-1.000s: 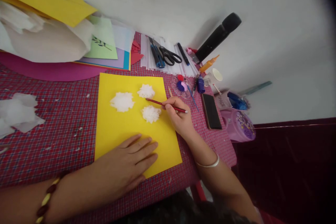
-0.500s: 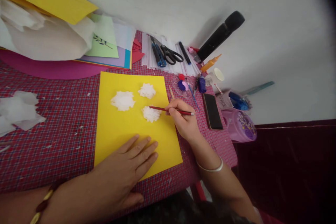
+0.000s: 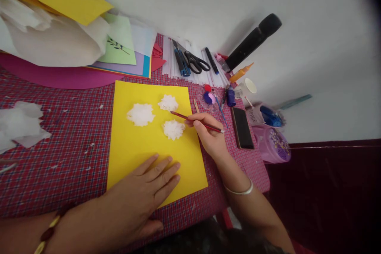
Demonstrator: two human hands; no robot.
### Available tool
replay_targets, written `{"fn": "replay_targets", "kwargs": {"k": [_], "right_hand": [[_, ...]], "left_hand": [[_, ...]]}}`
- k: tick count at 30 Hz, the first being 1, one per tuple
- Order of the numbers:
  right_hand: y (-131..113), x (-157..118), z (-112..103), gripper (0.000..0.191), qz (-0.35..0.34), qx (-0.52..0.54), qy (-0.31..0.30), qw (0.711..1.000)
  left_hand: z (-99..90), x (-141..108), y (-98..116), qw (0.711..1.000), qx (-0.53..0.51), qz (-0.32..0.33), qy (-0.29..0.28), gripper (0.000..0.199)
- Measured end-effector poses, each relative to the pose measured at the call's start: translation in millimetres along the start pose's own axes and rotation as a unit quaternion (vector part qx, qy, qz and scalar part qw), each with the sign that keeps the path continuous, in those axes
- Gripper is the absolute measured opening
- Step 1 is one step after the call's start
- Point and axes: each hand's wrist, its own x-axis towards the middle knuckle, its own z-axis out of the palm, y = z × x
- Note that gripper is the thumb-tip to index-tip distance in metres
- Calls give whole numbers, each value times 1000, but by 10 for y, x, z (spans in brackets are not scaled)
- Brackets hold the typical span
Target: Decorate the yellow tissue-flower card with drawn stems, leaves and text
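Observation:
A yellow sheet of paper (image 3: 133,147) lies on the checked tablecloth, bearing three ruffled white paper flowers: one at left (image 3: 141,114), one at upper right (image 3: 168,103) and one lower right (image 3: 174,129). My left hand (image 3: 143,190) rests flat on the sheet's lower part, fingers stretched out. Pinched in my right hand (image 3: 210,134) is a dark red pencil (image 3: 181,116). Its tip points left, over the gap between the two right-hand flowers; whether it touches the paper I cannot tell.
Scissors (image 3: 195,62), a blue cutter (image 3: 182,63) and a marker (image 3: 211,60) lie on white strips at the back. Right of the sheet are a paint palette (image 3: 208,99), a phone (image 3: 242,127) and a paper cup (image 3: 247,87). Crumpled white tissue (image 3: 24,123) sits at left.
The pencil's tip has shifted up off the lower right flower to the gap above it, tilting more. My left hand stays in place on the sheet.

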Motion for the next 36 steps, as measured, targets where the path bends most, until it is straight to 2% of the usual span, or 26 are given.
{"fn": "replay_targets", "kwargs": {"k": [11, 15, 18, 20, 23, 26, 30, 33, 36], "right_hand": [[28, 31, 30, 15, -35, -48, -30, 998], [6, -8, 1, 16, -34, -52, 25, 998], [8, -6, -75, 16, -68, -117, 75, 988], [34, 52, -173, 15, -129, -195, 79, 969], [110, 246, -385, 17, -181, -328, 38, 926], [191, 545, -635, 21, -154, -441, -3, 884], [235, 1027, -913, 28, -91, -554, -29, 827], [240, 1394, -1009, 33, -72, -611, -49, 787], [252, 1721, -1001, 42, -57, -640, -70, 763]], "left_hand": [[193, -56, -1, 1000, 6, -7, 24, 75], [206, -52, -29, 1000, 2, 1, 17, 72], [174, -22, -80, 1000, 12, 10, 20, 68], [134, 7, -130, 999, 16, 22, 31, 61], [55, 48, -200, 998, 8, 43, 47, 50], [-9, 77, -229, 998, 10, 49, 44, 47], [-33, 97, -237, 998, 28, 51, 7, 48], [-2, 101, -261, 999, 19, 49, 0, 47], [73, 91, -300, 999, 14, 51, 0, 46]]}}
